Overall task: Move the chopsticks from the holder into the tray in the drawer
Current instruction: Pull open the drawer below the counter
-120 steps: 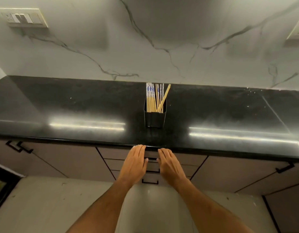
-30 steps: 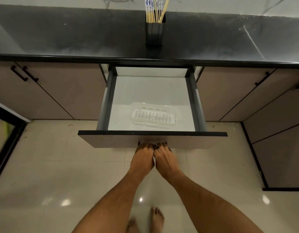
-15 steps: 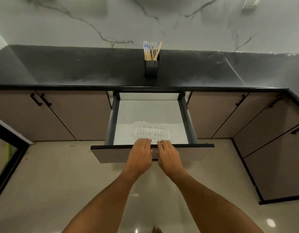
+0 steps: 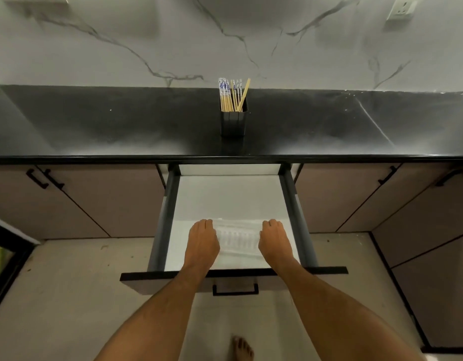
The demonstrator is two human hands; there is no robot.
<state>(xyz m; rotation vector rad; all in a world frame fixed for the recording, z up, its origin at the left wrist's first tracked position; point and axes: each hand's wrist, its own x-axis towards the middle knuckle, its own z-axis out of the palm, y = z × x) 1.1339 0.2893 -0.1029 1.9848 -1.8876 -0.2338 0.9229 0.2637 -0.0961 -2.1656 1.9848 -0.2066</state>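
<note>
Hands on tray point(image 4: 238, 239) ends in open drawer point(image 4: 157, 230): left hand point(image 4: 203, 242), right hand point(image 4: 274, 242), both gripping it. Chopsticks point(image 4: 231, 96) far off in holder point(image 4: 233, 122) on counter point(image 4: 121, 121). Tray might slip or tilt if one hand lets go. Long reach could knock holder over.

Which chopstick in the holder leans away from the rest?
The plain wooden chopstick at the right of the holder: it tilts rightward, while the blue-patterned chopsticks stand nearly upright.

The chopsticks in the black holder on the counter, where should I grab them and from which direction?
Grip the chopsticks by their exposed upper ends, coming from above. They stand nearly upright in the holder, whose walls hide the lower halves. One leans right, so gather the bundle first.
</note>
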